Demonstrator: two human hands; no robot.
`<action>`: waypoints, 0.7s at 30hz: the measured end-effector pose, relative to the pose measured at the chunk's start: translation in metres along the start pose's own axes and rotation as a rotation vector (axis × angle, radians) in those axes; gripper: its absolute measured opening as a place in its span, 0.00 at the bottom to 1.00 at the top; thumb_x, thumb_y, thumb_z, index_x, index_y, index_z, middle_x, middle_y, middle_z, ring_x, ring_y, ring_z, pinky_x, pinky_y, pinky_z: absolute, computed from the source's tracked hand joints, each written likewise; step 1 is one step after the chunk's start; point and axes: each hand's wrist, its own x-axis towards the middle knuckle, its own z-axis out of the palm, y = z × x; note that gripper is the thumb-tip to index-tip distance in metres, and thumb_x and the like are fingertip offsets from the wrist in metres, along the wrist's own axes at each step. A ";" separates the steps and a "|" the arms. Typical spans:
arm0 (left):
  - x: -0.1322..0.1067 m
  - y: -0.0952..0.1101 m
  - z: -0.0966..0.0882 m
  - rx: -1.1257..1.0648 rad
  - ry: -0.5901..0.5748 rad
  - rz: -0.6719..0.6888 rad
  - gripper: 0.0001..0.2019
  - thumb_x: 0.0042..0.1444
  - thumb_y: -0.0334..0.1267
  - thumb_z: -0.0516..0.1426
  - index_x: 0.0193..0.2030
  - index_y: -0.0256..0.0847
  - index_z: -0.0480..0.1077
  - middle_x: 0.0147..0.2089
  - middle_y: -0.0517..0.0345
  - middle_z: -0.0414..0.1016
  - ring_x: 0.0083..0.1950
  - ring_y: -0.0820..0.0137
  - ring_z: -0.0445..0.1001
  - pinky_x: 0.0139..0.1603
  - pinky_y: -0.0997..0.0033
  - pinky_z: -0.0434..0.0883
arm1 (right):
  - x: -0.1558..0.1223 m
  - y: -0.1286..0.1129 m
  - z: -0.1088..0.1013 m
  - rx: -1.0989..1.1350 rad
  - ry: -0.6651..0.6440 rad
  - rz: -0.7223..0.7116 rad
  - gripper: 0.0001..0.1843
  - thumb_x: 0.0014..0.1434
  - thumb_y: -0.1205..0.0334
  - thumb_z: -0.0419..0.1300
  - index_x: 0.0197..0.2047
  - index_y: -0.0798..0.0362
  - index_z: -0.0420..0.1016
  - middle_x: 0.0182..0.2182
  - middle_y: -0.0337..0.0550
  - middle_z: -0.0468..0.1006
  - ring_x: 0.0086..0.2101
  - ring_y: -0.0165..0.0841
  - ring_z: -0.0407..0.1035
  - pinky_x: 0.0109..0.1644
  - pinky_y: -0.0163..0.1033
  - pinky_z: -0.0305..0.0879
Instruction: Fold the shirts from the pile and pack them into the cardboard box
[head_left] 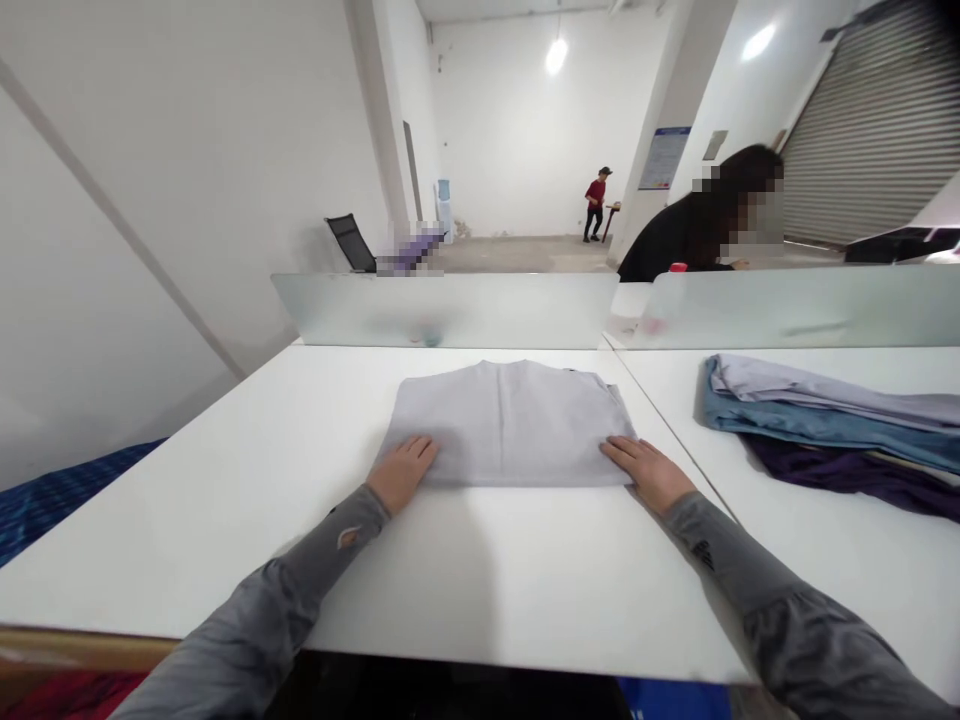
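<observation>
A light grey garment (517, 425), folded into a wide flat shape with a crease down its middle, lies on the white table (420, 570). My left hand (403, 470) rests on its near left corner, fingers stretched out over the cloth. On the near right corner lies my right hand (651, 470), its fingers also extended flat on top. Neither thumb can be made out clearly. What kind of garment it is does not show in this folded state.
Folded clothes in grey, blue and dark purple make a pile (832, 410) on the adjoining table at right. A frosted partition (465, 308) runs along the far edge. Behind it a person in black (667, 230) leans over; another person (596, 203) stands farther back.
</observation>
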 end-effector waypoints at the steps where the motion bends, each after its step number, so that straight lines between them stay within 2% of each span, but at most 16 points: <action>1: 0.003 -0.001 -0.001 0.019 -0.013 -0.002 0.27 0.56 0.18 0.44 0.62 0.33 0.64 0.64 0.39 0.66 0.65 0.58 0.65 0.63 0.56 0.65 | -0.002 -0.001 0.000 -0.006 -0.001 -0.022 0.36 0.48 0.77 0.53 0.62 0.58 0.68 0.59 0.57 0.70 0.58 0.45 0.65 0.61 0.55 0.62; 4: -0.017 -0.003 0.001 0.056 0.005 0.067 0.28 0.58 0.17 0.42 0.62 0.34 0.63 0.64 0.39 0.66 0.65 0.59 0.65 0.61 0.58 0.68 | -0.032 -0.021 -0.002 -0.016 0.061 -0.068 0.33 0.51 0.76 0.52 0.61 0.58 0.68 0.56 0.56 0.73 0.55 0.43 0.68 0.60 0.51 0.65; 8: -0.074 -0.006 0.003 0.050 0.017 0.170 0.31 0.57 0.17 0.41 0.66 0.37 0.59 0.67 0.45 0.62 0.68 0.60 0.60 0.64 0.58 0.65 | -0.095 -0.062 -0.012 0.064 0.105 -0.019 0.38 0.51 0.78 0.49 0.66 0.56 0.61 0.62 0.52 0.66 0.61 0.41 0.62 0.65 0.53 0.60; 10: -0.095 -0.008 -0.007 0.020 -0.052 0.154 0.33 0.56 0.17 0.42 0.68 0.39 0.56 0.70 0.47 0.58 0.70 0.60 0.57 0.66 0.55 0.62 | -0.118 -0.070 -0.024 0.230 0.057 0.013 0.38 0.52 0.77 0.48 0.67 0.52 0.61 0.64 0.48 0.64 0.63 0.41 0.58 0.66 0.54 0.58; 12: -0.104 -0.008 -0.026 -0.028 -0.166 0.126 0.33 0.56 0.23 0.47 0.70 0.41 0.54 0.71 0.47 0.55 0.71 0.56 0.54 0.67 0.49 0.59 | -0.130 -0.064 -0.040 0.503 -0.008 0.080 0.35 0.54 0.72 0.51 0.66 0.48 0.63 0.64 0.45 0.64 0.63 0.42 0.57 0.66 0.53 0.58; 14: -0.103 -0.001 -0.049 -0.114 -0.278 0.162 0.34 0.57 0.34 0.54 0.71 0.42 0.52 0.72 0.48 0.54 0.71 0.51 0.53 0.67 0.46 0.59 | -0.133 -0.049 -0.054 0.856 -0.058 0.250 0.31 0.56 0.63 0.57 0.64 0.47 0.67 0.64 0.46 0.65 0.62 0.45 0.59 0.64 0.52 0.62; 16: -0.091 0.016 -0.068 -0.215 -0.286 0.230 0.36 0.58 0.46 0.57 0.71 0.43 0.51 0.72 0.48 0.53 0.71 0.51 0.52 0.67 0.48 0.59 | -0.127 -0.034 -0.062 1.193 -0.020 0.545 0.28 0.53 0.54 0.63 0.57 0.49 0.74 0.58 0.51 0.72 0.58 0.49 0.66 0.58 0.51 0.70; 18: -0.069 0.044 -0.074 -0.271 -0.150 0.232 0.30 0.63 0.50 0.52 0.69 0.43 0.54 0.72 0.48 0.53 0.72 0.54 0.51 0.68 0.49 0.57 | -0.115 -0.025 -0.063 1.429 0.062 0.845 0.25 0.47 0.51 0.68 0.47 0.53 0.78 0.50 0.56 0.78 0.50 0.50 0.73 0.50 0.48 0.76; 19: -0.055 0.060 -0.072 -0.271 -0.055 0.203 0.26 0.65 0.48 0.49 0.67 0.41 0.57 0.71 0.47 0.54 0.72 0.55 0.50 0.68 0.50 0.56 | -0.106 -0.024 -0.062 1.498 0.077 0.952 0.23 0.45 0.51 0.70 0.43 0.54 0.79 0.47 0.57 0.80 0.46 0.49 0.75 0.47 0.46 0.77; 21: -0.024 0.091 -0.056 -0.258 0.101 0.170 0.22 0.67 0.45 0.46 0.64 0.40 0.62 0.70 0.47 0.56 0.72 0.55 0.49 0.69 0.49 0.54 | -0.086 -0.029 -0.060 1.588 0.003 1.046 0.23 0.42 0.54 0.73 0.41 0.54 0.78 0.43 0.55 0.81 0.41 0.46 0.77 0.41 0.43 0.78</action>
